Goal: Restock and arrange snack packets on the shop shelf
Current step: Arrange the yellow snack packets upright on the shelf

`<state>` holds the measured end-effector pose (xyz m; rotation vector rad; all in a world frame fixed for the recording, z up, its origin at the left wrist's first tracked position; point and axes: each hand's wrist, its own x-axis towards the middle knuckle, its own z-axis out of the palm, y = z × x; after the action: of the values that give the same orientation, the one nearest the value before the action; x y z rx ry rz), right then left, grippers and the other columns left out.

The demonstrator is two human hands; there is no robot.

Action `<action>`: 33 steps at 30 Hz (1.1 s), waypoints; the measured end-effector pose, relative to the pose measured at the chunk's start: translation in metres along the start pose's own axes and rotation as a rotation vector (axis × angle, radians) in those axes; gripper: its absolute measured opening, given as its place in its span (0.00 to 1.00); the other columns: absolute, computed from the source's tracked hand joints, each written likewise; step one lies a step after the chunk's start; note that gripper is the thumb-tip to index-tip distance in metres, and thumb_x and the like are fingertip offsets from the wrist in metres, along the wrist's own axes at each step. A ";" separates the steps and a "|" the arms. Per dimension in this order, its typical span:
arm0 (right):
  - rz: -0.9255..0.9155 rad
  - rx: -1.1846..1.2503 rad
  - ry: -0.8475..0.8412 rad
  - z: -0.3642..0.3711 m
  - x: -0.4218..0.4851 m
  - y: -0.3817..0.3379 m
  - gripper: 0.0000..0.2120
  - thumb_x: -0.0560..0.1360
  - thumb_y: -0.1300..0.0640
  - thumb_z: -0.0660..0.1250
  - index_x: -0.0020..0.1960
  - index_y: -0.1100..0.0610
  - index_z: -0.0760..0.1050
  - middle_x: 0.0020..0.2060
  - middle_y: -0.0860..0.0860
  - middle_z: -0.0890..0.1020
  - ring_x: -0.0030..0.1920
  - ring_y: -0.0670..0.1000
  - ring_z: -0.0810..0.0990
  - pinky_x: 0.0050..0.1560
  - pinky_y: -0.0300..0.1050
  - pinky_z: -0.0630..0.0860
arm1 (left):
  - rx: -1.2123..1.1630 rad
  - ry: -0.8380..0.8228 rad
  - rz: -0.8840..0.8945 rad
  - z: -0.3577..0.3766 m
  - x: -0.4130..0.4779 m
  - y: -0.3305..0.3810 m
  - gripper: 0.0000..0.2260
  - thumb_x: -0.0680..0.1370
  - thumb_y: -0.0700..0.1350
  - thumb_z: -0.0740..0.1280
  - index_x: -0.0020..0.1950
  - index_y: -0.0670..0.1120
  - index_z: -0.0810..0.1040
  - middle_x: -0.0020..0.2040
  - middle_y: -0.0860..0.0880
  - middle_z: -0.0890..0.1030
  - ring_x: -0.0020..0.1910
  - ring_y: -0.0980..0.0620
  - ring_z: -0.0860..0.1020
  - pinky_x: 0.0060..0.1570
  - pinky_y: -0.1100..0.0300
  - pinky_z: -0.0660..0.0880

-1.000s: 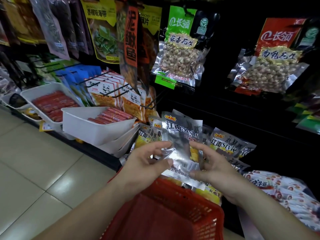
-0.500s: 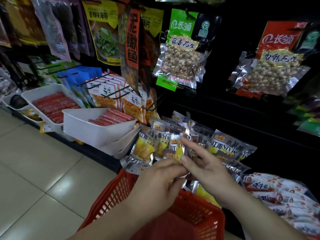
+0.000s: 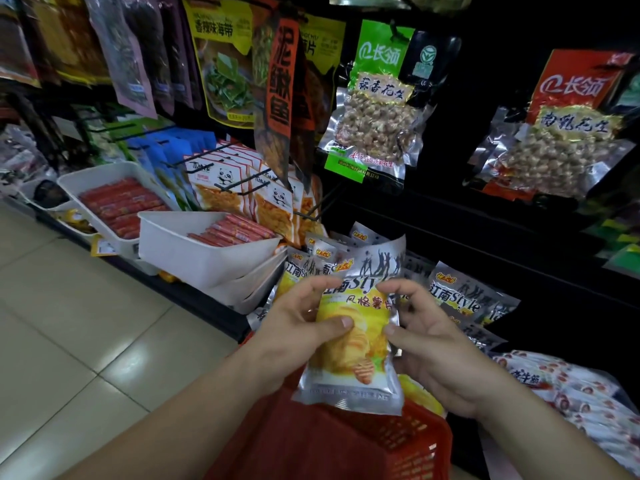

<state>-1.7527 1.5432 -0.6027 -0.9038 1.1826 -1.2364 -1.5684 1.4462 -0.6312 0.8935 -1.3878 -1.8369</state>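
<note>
The left hand (image 3: 298,327) and right hand (image 3: 427,344) each close their grip on one snack packet (image 3: 356,344), thumbs on its front and fingers curled over its side edges. It is upright above a red basket (image 3: 408,441) and reads "江南Style". Just beyond the grip, matching packets (image 3: 453,296) lie on the shelf. Higher up hang a green 长领 bag (image 3: 375,109) marked 蒜香花生 and a red 长领 bag (image 3: 561,140) marked 南乳花生.

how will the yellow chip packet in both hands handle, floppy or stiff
Probably light: the chip packet is held up by just the fingers of the left hand and right hand. Glossy foil may slip. Its top edge curls, so likely floppy.
</note>
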 end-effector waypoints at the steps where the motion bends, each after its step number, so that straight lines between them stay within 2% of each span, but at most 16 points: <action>1: 0.005 -0.005 0.029 -0.001 0.001 0.000 0.15 0.79 0.69 0.66 0.61 0.53 0.75 0.52 0.61 0.83 0.45 0.58 0.83 0.43 0.56 0.82 | 0.001 0.019 -0.002 -0.002 0.001 0.001 0.23 0.74 0.32 0.77 0.63 0.52 0.81 0.58 0.43 0.85 0.55 0.45 0.85 0.50 0.52 0.84; 3: -0.034 -0.068 0.156 -0.003 0.004 0.003 0.12 0.73 0.63 0.73 0.52 0.58 0.73 0.46 0.59 0.80 0.41 0.54 0.82 0.42 0.54 0.83 | 0.113 0.072 0.007 -0.008 0.004 -0.002 0.23 0.71 0.34 0.79 0.59 0.57 0.83 0.58 0.43 0.85 0.54 0.44 0.84 0.51 0.47 0.85; 5: -0.074 -0.142 0.310 -0.005 0.008 0.005 0.20 0.68 0.56 0.79 0.48 0.55 0.69 0.44 0.59 0.77 0.45 0.57 0.84 0.51 0.64 0.84 | 0.245 0.078 0.030 -0.012 0.006 -0.005 0.24 0.70 0.36 0.81 0.57 0.60 0.84 0.58 0.48 0.84 0.56 0.48 0.84 0.52 0.47 0.84; 7: -0.079 -0.163 0.384 -0.005 0.014 0.003 0.24 0.65 0.52 0.82 0.53 0.49 0.71 0.43 0.54 0.83 0.49 0.58 0.86 0.57 0.66 0.82 | 0.344 0.074 0.075 -0.015 0.007 -0.009 0.24 0.70 0.39 0.81 0.59 0.62 0.83 0.60 0.56 0.83 0.60 0.54 0.81 0.58 0.50 0.82; 10: 0.000 -0.233 0.353 0.001 0.021 0.000 0.29 0.69 0.54 0.81 0.67 0.46 0.75 0.46 0.49 0.87 0.43 0.53 0.87 0.52 0.62 0.84 | 0.406 0.035 0.111 -0.016 0.010 -0.007 0.25 0.72 0.41 0.80 0.64 0.62 0.81 0.65 0.63 0.78 0.67 0.60 0.76 0.66 0.51 0.77; 13: 0.029 -0.334 0.445 0.006 0.033 0.005 0.22 0.74 0.54 0.79 0.66 0.48 0.78 0.46 0.49 0.86 0.47 0.54 0.86 0.55 0.61 0.83 | 0.427 -0.043 0.130 -0.024 0.015 -0.004 0.26 0.76 0.41 0.75 0.69 0.63 0.77 0.70 0.62 0.75 0.71 0.63 0.72 0.69 0.56 0.75; 15: -0.006 -0.308 0.529 0.010 0.047 0.007 0.16 0.77 0.54 0.77 0.61 0.44 0.77 0.54 0.50 0.84 0.55 0.58 0.83 0.59 0.61 0.81 | 0.463 -0.024 0.138 -0.038 0.022 0.000 0.25 0.79 0.36 0.71 0.70 0.61 0.76 0.70 0.61 0.75 0.65 0.70 0.74 0.61 0.69 0.76; 16: -0.033 -0.317 0.547 0.012 0.057 0.006 0.16 0.77 0.53 0.76 0.61 0.43 0.76 0.58 0.49 0.83 0.58 0.58 0.82 0.61 0.61 0.80 | 0.481 0.026 0.128 -0.047 0.027 0.002 0.23 0.80 0.35 0.69 0.69 0.59 0.77 0.69 0.59 0.76 0.63 0.68 0.77 0.54 0.72 0.77; 18: -0.067 -0.395 0.558 0.015 0.081 0.006 0.17 0.79 0.52 0.74 0.66 0.47 0.77 0.62 0.48 0.81 0.61 0.56 0.80 0.63 0.60 0.78 | 0.597 0.145 0.102 -0.069 0.040 0.004 0.20 0.81 0.34 0.66 0.65 0.55 0.78 0.66 0.54 0.79 0.62 0.55 0.79 0.48 0.73 0.75; 21: -0.035 -0.392 0.605 0.011 0.126 0.024 0.19 0.78 0.53 0.75 0.65 0.59 0.78 0.54 0.57 0.79 0.50 0.55 0.78 0.51 0.52 0.78 | 0.895 0.158 -0.069 -0.102 0.063 -0.007 0.19 0.80 0.34 0.63 0.68 0.48 0.77 0.63 0.50 0.79 0.60 0.46 0.79 0.55 0.56 0.78; 22: -0.009 -0.351 0.600 0.011 0.138 0.031 0.18 0.78 0.55 0.76 0.64 0.61 0.78 0.54 0.59 0.79 0.44 0.56 0.80 0.46 0.51 0.80 | 0.951 0.124 -0.127 -0.111 0.070 -0.016 0.20 0.79 0.34 0.63 0.69 0.47 0.77 0.65 0.49 0.79 0.63 0.46 0.78 0.60 0.53 0.78; 24: 0.044 -0.319 0.582 0.010 0.159 0.049 0.12 0.77 0.56 0.76 0.60 0.53 0.80 0.57 0.52 0.79 0.40 0.58 0.83 0.45 0.56 0.85 | 0.991 0.063 -0.182 -0.126 0.084 -0.036 0.19 0.77 0.37 0.67 0.68 0.48 0.79 0.66 0.49 0.79 0.66 0.47 0.77 0.63 0.52 0.77; 26: 0.070 -0.330 0.557 0.008 0.177 0.072 0.09 0.77 0.57 0.76 0.55 0.49 0.81 0.60 0.50 0.79 0.46 0.56 0.84 0.51 0.59 0.84 | 1.012 -0.004 -0.216 -0.133 0.097 -0.058 0.19 0.75 0.40 0.71 0.65 0.52 0.80 0.66 0.52 0.78 0.64 0.50 0.78 0.57 0.57 0.77; 29: 0.147 -0.351 0.472 0.007 0.199 0.108 0.06 0.78 0.59 0.75 0.55 0.55 0.82 0.64 0.53 0.80 0.57 0.61 0.82 0.53 0.58 0.83 | 1.011 -0.047 -0.212 -0.133 0.119 -0.079 0.16 0.75 0.41 0.68 0.60 0.56 0.83 0.58 0.57 0.80 0.50 0.54 0.81 0.41 0.62 0.77; 30: 0.175 -0.383 0.412 0.007 0.203 0.120 0.04 0.79 0.59 0.75 0.52 0.56 0.82 0.60 0.54 0.81 0.57 0.60 0.82 0.55 0.62 0.81 | 0.993 -0.054 -0.205 -0.131 0.126 -0.084 0.15 0.75 0.40 0.67 0.54 0.57 0.84 0.54 0.57 0.82 0.45 0.53 0.82 0.39 0.60 0.79; 33: 0.217 -0.511 0.262 0.005 0.211 0.145 0.04 0.80 0.57 0.73 0.46 0.56 0.81 0.45 0.54 0.81 0.46 0.55 0.80 0.49 0.55 0.77 | 1.079 0.005 -0.200 -0.129 0.143 -0.098 0.10 0.75 0.40 0.65 0.40 0.53 0.81 0.45 0.51 0.84 0.43 0.48 0.82 0.43 0.50 0.83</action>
<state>-1.7301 1.3567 -0.7768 -0.9644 1.8077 -0.9059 -1.5494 1.2823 -0.7710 1.5692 -2.3877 -1.0955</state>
